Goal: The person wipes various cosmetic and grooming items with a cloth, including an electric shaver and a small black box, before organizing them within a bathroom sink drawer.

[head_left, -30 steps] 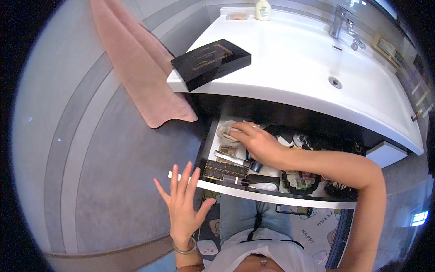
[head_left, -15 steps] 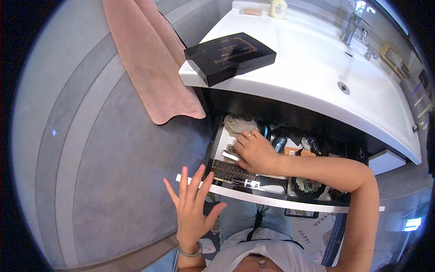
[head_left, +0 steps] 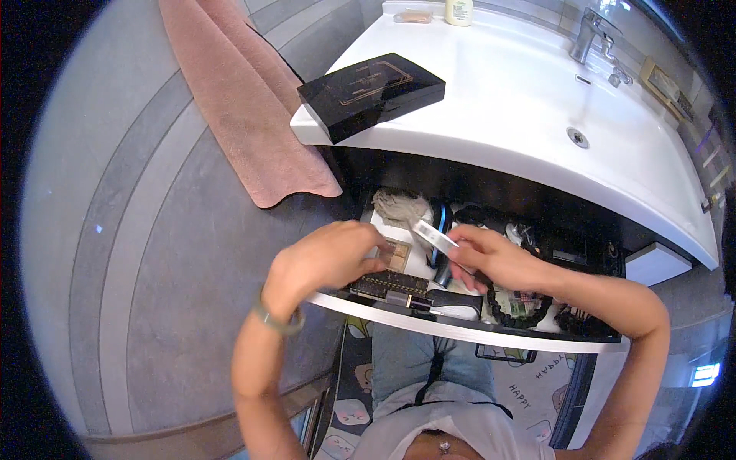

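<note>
My right hand (head_left: 491,259) is raised over the middle of the drawer (head_left: 460,328), pinching a slim flat white box (head_left: 435,236) between thumb and fingers. My left hand (head_left: 337,253) reaches in over the drawer's left front corner. Its bent fingers close at the left edge of a small tan makeup palette (head_left: 396,254); part of the grip is hidden by the hand. In front of the palette lies a black strip with gold dotted lines (head_left: 391,284). A dark-capped tube (head_left: 409,299) rests along the drawer's front wall.
A beige cloth bundle (head_left: 399,207) fills the back left of the drawer. Black hair ties (head_left: 529,316) lie to the right. Above, a glossy black box (head_left: 372,92) sits at the left corner of the white basin (head_left: 506,84). A pink towel (head_left: 238,107) hangs at the left.
My left hand has moved from outside the drawer front to the palette, its spread fingers now curled. My right hand has lifted the white box and carried it right.
</note>
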`<state>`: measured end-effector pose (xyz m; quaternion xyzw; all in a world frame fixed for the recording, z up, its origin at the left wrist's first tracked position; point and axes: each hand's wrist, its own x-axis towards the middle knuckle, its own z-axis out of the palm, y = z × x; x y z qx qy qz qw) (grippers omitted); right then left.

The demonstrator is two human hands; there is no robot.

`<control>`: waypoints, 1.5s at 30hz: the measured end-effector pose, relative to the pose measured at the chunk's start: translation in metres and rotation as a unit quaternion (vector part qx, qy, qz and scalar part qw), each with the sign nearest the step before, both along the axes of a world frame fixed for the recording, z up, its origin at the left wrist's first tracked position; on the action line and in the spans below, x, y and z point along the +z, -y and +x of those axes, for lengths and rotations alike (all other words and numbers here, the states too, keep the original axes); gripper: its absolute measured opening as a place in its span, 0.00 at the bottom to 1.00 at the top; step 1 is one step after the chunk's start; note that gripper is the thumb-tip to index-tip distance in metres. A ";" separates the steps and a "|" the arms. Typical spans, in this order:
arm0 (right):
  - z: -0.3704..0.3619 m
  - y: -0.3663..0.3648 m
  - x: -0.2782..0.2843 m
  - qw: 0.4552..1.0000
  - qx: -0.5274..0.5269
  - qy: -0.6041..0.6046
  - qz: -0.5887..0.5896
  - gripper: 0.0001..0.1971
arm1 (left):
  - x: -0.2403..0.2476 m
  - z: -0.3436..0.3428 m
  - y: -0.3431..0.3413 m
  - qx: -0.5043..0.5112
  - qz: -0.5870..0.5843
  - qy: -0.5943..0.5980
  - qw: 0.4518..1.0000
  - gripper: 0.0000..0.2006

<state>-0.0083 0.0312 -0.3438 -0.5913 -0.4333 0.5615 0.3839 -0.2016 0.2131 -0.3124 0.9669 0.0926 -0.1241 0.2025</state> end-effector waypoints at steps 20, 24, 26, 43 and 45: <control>0.006 0.086 0.018 0.978 -0.188 0.078 0.049 0.14 | 0.017 0.089 0.040 -0.060 -0.228 0.011 0.972 0.17; 0.007 0.083 0.015 0.959 -0.278 -0.017 0.046 0.11 | 0.018 0.089 0.059 -0.007 -0.381 0.051 0.923 0.20; 0.015 0.083 0.007 0.945 -0.319 -0.061 0.044 0.09 | -0.004 0.088 0.027 -0.087 -0.220 -0.059 0.970 0.24; 0.017 0.079 0.005 0.942 -0.320 -0.102 0.000 0.12 | -0.079 0.069 -0.008 -0.173 -0.113 -0.332 0.920 0.31; 0.018 0.079 0.005 0.944 -0.318 -0.093 -0.001 0.12 | -0.080 0.071 -0.008 -0.177 -0.131 -0.342 0.913 0.32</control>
